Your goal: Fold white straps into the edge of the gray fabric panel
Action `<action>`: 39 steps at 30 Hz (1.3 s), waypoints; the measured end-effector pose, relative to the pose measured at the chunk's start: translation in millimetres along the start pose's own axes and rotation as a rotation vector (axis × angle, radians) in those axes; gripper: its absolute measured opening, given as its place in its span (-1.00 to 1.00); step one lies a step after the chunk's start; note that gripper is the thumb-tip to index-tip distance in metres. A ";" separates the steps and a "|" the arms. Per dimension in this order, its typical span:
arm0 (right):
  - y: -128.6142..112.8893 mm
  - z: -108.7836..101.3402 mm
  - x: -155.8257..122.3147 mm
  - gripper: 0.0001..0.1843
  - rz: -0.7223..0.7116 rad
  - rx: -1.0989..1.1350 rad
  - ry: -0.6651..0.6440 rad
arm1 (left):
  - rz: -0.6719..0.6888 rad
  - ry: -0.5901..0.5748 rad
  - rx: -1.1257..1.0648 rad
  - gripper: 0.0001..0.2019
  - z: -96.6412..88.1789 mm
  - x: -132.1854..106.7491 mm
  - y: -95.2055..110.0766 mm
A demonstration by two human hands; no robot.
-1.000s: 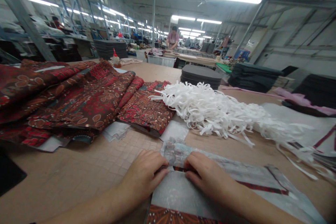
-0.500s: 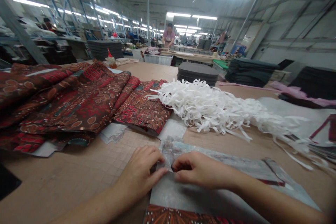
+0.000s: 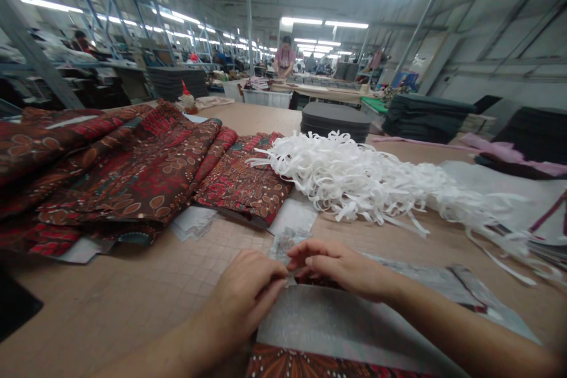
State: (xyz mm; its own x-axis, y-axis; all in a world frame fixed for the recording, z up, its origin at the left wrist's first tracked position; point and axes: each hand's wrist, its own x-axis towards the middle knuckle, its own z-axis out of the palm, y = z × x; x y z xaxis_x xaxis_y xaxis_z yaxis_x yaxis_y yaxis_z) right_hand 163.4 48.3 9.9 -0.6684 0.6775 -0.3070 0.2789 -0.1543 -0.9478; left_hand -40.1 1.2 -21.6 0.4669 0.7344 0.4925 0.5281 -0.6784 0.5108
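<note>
Grey backing faces up on the fabric panel (image 3: 328,325), head view; the panel lies flat on the tabletop (image 3: 133,301) at the near edge of the frame, directly before the person; a red-brown printed face shows along its nearest edge.

The left hand (image 3: 250,292) enters from the lower left, fingers curled, fingertips closed on the panel's far edge; the right hand (image 3: 343,269) enters from the lower right, fingers bent, thumb and fingertips nipping the same edge. The two hands meet fingertip to fingertip near the panel's far left corner; the bulk of the panel lies below and to the right of them, passing beneath the right forearm.

A crinkled pale scrap (image 3: 286,242) shows just beyond the fingertips; whether it belongs to the panel cannot be told.

Further back on the left, a spread stack of patterned red-brown cloth (image 3: 133,177) covers the tabletop, apart from the hands. To its right, a loose heap of white strips (image 3: 354,180) overlaps the nearest fold and trails toward the right edge. Behind the heap stands a low stack of dark grey pads (image 3: 335,120).

A bottle with a red cap (image 3: 188,99) stands at the far side of the cloth; another person (image 3: 284,60) stands at a distant table, well apart.
</note>
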 end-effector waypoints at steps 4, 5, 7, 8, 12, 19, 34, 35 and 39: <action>5.2 2.4 8.9 -0.59 -0.117 -0.209 0.025 | -0.245 -0.003 0.034 -0.79 13.3 -1.7 -15.5; 5.9 3.3 10.0 -0.60 -0.148 -0.288 0.036 | -0.253 0.001 0.050 -0.80 14.5 -2.2 -16.8; 6.0 4.6 11.2 -0.66 -0.209 -0.458 0.063 | -0.210 0.022 0.103 -0.86 13.9 -2.6 -15.6; 5.7 5.0 11.7 -0.69 -0.238 -0.538 0.072 | -0.160 0.030 0.137 -0.91 12.6 -2.5 -13.9; 6.8 4.4 16.7 -0.81 -0.336 -0.725 0.082 | 0.049 -0.016 0.287 -0.90 8.3 -1.4 -6.9; 12.3 2.9 31.5 -0.84 -0.394 -0.856 0.079 | 0.128 -0.133 0.460 -0.82 14.1 -4.4 -9.1; 4.7 8.2 45.3 -0.88 -0.265 -1.047 0.072 | 0.143 -0.309 0.523 -0.81 12.4 -2.6 -5.0; 4.2 8.5 45.9 -0.88 -0.249 -1.039 0.081 | 0.132 -0.321 0.525 -0.83 12.8 -2.5 -5.2; 3.6 8.1 41.8 -0.86 -0.231 -0.978 0.167 | 0.095 -0.323 0.518 -0.87 13.1 -1.8 -6.6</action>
State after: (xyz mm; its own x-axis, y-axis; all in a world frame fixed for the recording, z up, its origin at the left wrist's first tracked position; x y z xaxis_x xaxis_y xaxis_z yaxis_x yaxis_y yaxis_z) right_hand 130.9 70.3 -7.1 -0.6935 0.7194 -0.0389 0.6465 0.5976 -0.4743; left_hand -35.1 4.7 -35.1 0.6769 0.6960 0.2397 0.7121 -0.7016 0.0264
